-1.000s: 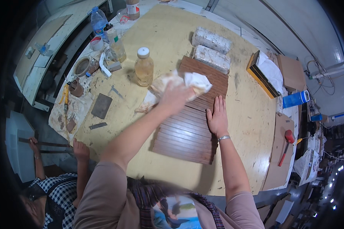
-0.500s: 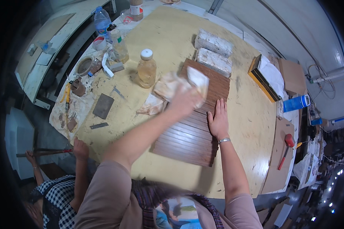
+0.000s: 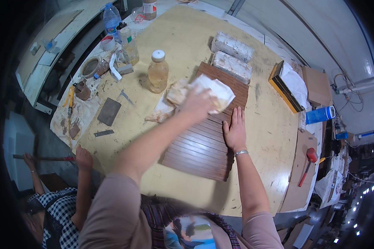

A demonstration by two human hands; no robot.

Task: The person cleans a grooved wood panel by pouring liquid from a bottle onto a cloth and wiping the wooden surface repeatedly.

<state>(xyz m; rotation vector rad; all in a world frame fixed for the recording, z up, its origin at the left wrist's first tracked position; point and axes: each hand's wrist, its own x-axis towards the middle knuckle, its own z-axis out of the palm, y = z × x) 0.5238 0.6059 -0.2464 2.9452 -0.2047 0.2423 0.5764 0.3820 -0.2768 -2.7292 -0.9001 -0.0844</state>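
A brown wooden panel of narrow slats (image 3: 197, 147) lies on the yellow tabletop, its near part glossy. My left hand (image 3: 197, 103) presses a crumpled white cloth with brown stains (image 3: 216, 91) onto the panel's far half. The cloth bunches out past the fingers, and a stained corner hangs over the panel's left edge. Flat against the right edge of the panel rests my right hand (image 3: 236, 135), fingers stretched out and holding nothing. Two whitish, stained blocks (image 3: 232, 66) stand at the panel's far end.
Left of the panel are a white-capped bottle of amber liquid (image 3: 158, 74), a dark flat plate (image 3: 109, 111) and a small metal strip (image 3: 104, 133). A tissue box (image 3: 286, 87) and a red mallet (image 3: 311, 155) lie rightward. A co-worker's hand (image 3: 84, 158) grips a bar near the table's left edge.
My left hand has slid the cloth a little over the panel, and the cloth now spreads farther right. My right hand keeps its place on the panel's edge.
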